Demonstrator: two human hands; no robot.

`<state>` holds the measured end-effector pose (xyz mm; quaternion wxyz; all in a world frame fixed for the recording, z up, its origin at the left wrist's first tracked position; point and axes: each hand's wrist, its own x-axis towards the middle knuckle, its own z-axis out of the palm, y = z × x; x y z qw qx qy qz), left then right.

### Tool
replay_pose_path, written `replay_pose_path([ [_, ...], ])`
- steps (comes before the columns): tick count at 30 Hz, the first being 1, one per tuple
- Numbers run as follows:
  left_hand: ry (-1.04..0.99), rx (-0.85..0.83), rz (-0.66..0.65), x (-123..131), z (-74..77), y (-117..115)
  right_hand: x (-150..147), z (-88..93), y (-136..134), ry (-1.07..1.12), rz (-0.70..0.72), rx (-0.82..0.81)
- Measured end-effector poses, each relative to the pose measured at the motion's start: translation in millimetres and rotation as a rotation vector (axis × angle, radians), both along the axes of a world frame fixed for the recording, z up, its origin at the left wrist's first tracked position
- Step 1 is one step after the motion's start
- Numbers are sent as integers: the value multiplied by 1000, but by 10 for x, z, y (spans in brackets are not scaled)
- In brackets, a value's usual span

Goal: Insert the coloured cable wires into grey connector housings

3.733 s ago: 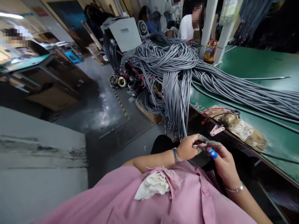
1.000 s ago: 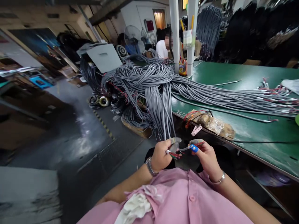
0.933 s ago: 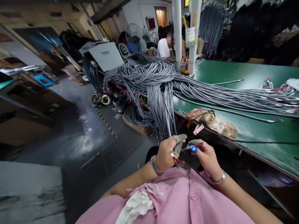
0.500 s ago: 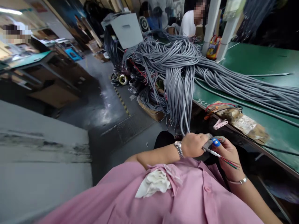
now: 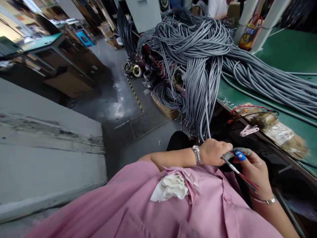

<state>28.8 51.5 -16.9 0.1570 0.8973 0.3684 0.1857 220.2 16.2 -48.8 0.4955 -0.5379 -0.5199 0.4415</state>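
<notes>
My left hand [image 5: 215, 152], with a watch at its wrist, is closed around a grey cable near the front of my pink shirt. The cable's end [image 5: 232, 168] sticks out below the fingers, with a white band and thin red, green and dark wires [image 5: 249, 183] fanning from it. Close beside it, my right hand [image 5: 256, 168] has its thumb, wrapped in blue tape, pressed against the covered forefinger. A bit of red shows at that pinch, too small to name. Grey cables hang from the large bundle [image 5: 198, 43] down to my left hand.
The green table [image 5: 292, 49] bears the long cable bundle, a pink clip [image 5: 249, 130] at its edge, a taped block [image 5: 279, 132] and a colourful bag [image 5: 250, 33]. A grey cabinet [image 5: 49, 145] stands at left. A person in white [image 5: 216, 7] is behind the bundle.
The view has tilted down and shifted, so the surroundings sit higher and further right. Both hands stay close together, with the left still around the cable and the right still pinching.
</notes>
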Motion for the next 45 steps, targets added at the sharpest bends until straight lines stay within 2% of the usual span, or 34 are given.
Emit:
replay_pose_path([
  [2, -87, -68, 32, -33, 17, 14, -49, 59, 31, 6, 13, -67],
  [6, -283, -266, 68, -131, 27, 46, -241, 197, 134, 68, 76, -80],
  [10, -555, -607, 64, -196, 6, 58, -398, 281, 224, 186, 120, -120],
  [12, -706, -757, 110, -201, 10, 50, -428, 301, 233, 233, 132, -132],
  [15, -885, -864, 212, -178, 42, 42, -419, 315, 217, 301, 144, -127],
  [24, -979, -871, 312, -83, 45, 83, -350, 341, 265, 269, 147, -68],
  [30, -905, -906, 298, -67, 74, 95, -419, 405, 330, 273, 164, -83],
  [36, -779, -962, 203, -47, 137, 116, -415, 465, 317, 317, 206, -128],
  [40, -848, -962, 238, -3, 140, 105, -451, 439, 297, 408, 179, -164],
  [45, -964, -969, 265, 22, 86, 96, -512, 366, 288, 547, 71, -188],
])
